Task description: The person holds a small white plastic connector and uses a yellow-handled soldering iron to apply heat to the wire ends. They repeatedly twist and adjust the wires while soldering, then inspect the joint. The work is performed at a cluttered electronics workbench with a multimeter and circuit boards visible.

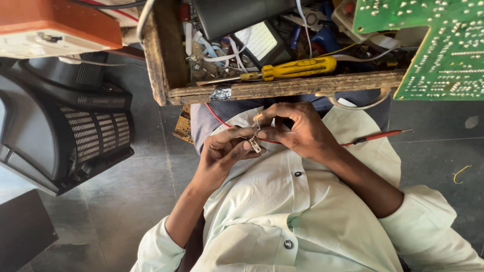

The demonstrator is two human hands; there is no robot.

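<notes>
While both hands meet over the lap, the left hand (222,151) pinches a small metal part (255,146) between thumb and forefinger, and the right hand (297,130) closes its fingertips on a thin wire (258,122) that rises from that part. The two hands touch each other at the fingers, clamped on the same piece, which sits just above a pale green buttoned shirt (302,211).

Close ahead of the hands stands a rough wooden box (282,88), its worn front plank just beyond the knuckles. Across its edge lies one screwdriver (287,69) with a yellow plastic handle and a steel shaft. Behind it the box is crowded with white wires, a black block and blue pieces, too tangled to count. One green circuit board (443,50), dotted with silver solder points, leans over the box's right end.

A red probe (375,136) with a thin metal tip lies across the lap, right of the right wrist, and its red lead runs under the hands. A small brown board (184,128) pokes out under the box's left corner.

At left sits a black plastic casing (75,131) with ribbed vents, and above it an orange and white casing (55,25). One bent yellow wire (460,174) lies on the grey stone floor (136,201) at right.
</notes>
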